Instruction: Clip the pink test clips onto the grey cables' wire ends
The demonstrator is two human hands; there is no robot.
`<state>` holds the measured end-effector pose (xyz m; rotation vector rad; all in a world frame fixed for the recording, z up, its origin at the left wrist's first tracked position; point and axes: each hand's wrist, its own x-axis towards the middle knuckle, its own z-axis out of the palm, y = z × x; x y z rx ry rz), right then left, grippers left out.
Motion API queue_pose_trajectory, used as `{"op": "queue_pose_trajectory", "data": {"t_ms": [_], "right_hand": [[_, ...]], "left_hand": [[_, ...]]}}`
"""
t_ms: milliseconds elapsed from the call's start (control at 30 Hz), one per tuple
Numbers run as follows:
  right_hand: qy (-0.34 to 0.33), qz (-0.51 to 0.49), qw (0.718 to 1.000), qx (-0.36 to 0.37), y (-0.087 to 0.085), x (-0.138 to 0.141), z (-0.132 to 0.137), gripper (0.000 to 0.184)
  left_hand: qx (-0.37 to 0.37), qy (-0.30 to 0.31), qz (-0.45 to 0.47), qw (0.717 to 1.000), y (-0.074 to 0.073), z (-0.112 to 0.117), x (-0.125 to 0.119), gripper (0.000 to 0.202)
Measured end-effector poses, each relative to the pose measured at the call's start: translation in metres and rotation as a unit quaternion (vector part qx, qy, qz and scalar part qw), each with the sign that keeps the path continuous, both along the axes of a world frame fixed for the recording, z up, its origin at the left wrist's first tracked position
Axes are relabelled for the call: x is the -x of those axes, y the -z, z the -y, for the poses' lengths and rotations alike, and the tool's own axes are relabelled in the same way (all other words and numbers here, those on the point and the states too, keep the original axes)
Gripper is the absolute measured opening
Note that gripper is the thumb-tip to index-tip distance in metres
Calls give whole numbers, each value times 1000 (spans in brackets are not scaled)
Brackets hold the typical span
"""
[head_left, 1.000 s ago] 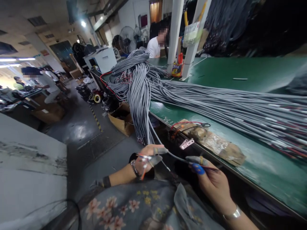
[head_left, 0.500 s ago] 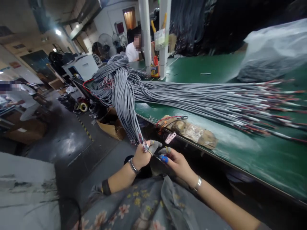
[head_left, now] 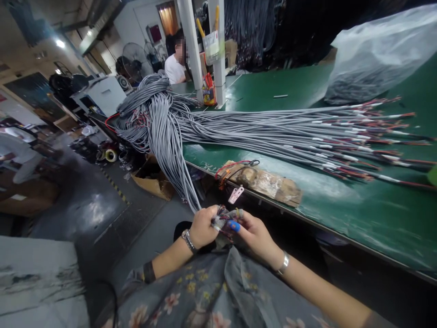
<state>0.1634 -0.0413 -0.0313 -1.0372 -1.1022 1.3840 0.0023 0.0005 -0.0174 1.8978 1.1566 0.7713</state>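
Note:
A thick bundle of grey cables (head_left: 172,150) hangs over the bench edge down to my hands. My left hand (head_left: 205,227) is closed round the bundle near its end, where stripped dark and red wire ends (head_left: 223,216) stick out. My right hand (head_left: 254,234) meets it from the right, thumb and fingers pinched on those wire ends. A blue cover (head_left: 234,226) sits on the right thumb, and grey covers are on other fingertips. Exactly which wires the fingertips hold is hidden.
More grey cables (head_left: 259,130) with stripped ends lie along the green bench (head_left: 341,218). A taped wooden block (head_left: 273,184) and a pink clip (head_left: 236,194) are at its edge. A plastic bag (head_left: 378,54) stands behind. A cardboard box (head_left: 153,182) is on the floor. A person (head_left: 175,66) sits beyond.
My hands have come together, and the right fingers now pinch the wire ends beside the left hand. More wire ends show between the hands. The view has shifted slightly.

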Motion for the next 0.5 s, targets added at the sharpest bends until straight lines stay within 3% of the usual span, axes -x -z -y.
{"op": "queue_pose_trajectory", "data": {"t_ms": [100,233,333,500], "right_hand": [[47,37,998,-22,-1,-2,-2,21],[28,30,999,-13,-8,-3,-5,22],[3,-31,999,39,-10,2,-7,29],[-2,-102,983,155,-7,16,-14,39]], "left_hand": [[-64,42,-57,995,1,-1,2,11],[-77,119,-58,988,-2,-4,8,13],[-67,159,-57,983,-8,-6,12,17],[11,152,-41,987,-14,-6,15,17]]}}
